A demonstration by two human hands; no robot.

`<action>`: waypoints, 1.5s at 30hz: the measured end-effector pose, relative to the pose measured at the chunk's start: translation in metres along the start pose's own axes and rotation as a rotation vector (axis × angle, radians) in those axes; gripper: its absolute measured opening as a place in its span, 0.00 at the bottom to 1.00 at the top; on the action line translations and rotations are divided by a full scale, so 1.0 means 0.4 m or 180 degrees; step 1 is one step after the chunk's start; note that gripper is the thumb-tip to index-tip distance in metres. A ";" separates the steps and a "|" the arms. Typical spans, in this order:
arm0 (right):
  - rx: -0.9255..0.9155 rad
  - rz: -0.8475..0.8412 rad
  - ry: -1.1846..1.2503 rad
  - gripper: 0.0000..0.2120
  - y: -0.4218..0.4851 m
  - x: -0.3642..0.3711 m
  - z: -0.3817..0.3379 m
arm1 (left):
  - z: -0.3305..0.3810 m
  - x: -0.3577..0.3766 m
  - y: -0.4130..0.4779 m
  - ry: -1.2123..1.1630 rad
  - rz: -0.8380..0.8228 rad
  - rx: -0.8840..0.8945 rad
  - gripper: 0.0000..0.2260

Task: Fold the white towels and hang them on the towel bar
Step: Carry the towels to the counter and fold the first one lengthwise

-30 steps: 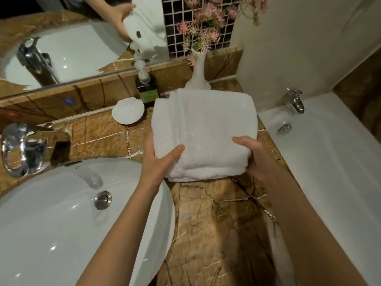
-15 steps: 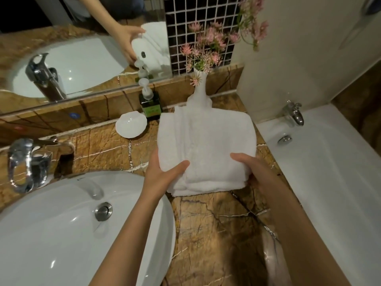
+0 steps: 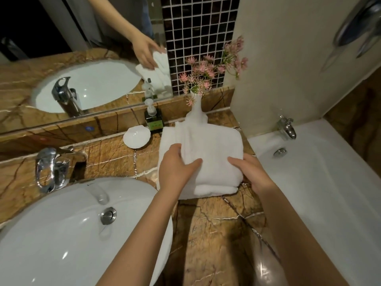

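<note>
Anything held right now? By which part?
The folded white towel: the left hand grips its near-left edge, the right hand its near-right corner, both thumbs on top.

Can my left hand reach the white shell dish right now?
Probably yes: only bare counter lies between the left hand and the shell dish. But that hand grips the folded towel and must let go first.

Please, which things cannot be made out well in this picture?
Head view:
- Towel bar: outside the frame.
- Right hand: fingertips hidden by the folded towel.
- Vase bottom: behind the towel.
- Soap bottle label: too small to read.
- Metal fixture, top right: blurred, cut by the edge.
</note>
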State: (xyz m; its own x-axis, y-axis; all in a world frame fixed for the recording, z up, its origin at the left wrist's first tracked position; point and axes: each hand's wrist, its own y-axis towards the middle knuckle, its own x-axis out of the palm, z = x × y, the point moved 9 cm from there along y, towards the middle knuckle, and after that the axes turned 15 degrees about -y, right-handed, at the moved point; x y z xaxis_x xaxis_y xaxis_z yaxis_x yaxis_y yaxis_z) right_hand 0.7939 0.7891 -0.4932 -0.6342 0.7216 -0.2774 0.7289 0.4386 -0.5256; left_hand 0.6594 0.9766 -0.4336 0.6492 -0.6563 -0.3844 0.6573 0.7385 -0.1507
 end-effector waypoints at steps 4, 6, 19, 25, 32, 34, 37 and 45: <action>0.0033 0.0428 0.0103 0.09 -0.013 -0.015 -0.027 | 0.015 0.014 0.003 -0.0269 -0.0082 -0.0184 0.27; 0.0057 0.0554 0.0115 0.13 -0.023 -0.024 -0.046 | 0.034 0.010 -0.006 -0.0612 -0.0081 -0.0269 0.24; -0.0708 0.0293 0.0276 0.14 -0.283 -0.013 -0.238 | 0.159 -0.178 -0.247 -0.2002 0.0128 -0.0099 0.23; -0.0637 0.0045 0.0221 0.19 -0.480 0.100 -0.104 | 0.009 -0.270 -0.457 -0.2018 -0.0032 -0.0417 0.26; -0.0049 0.0065 0.0526 0.19 -0.589 0.225 0.199 | -0.218 -0.256 -0.592 -0.1742 -0.0284 -0.0699 0.19; 0.0019 0.0079 0.0522 0.19 -0.591 0.251 0.255 | -0.256 -0.258 -0.597 -0.1604 -0.0298 -0.0641 0.19; 0.0093 0.0095 0.0477 0.21 -0.575 0.280 0.311 | -0.301 -0.253 -0.595 -0.1367 -0.0287 -0.0525 0.19; 0.0137 0.0350 -0.0971 0.21 -0.566 0.294 0.385 | -0.406 -0.224 -0.589 -0.0310 -0.0407 -0.0258 0.21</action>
State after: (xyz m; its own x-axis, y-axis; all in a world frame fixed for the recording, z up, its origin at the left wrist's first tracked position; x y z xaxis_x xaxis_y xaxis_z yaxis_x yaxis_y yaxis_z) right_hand 0.5145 0.6923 -0.5306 -0.6051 0.5668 -0.5591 0.7898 0.3392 -0.5110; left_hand 0.3841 0.8865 -0.5116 0.5989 -0.7547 -0.2678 0.7064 0.6554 -0.2672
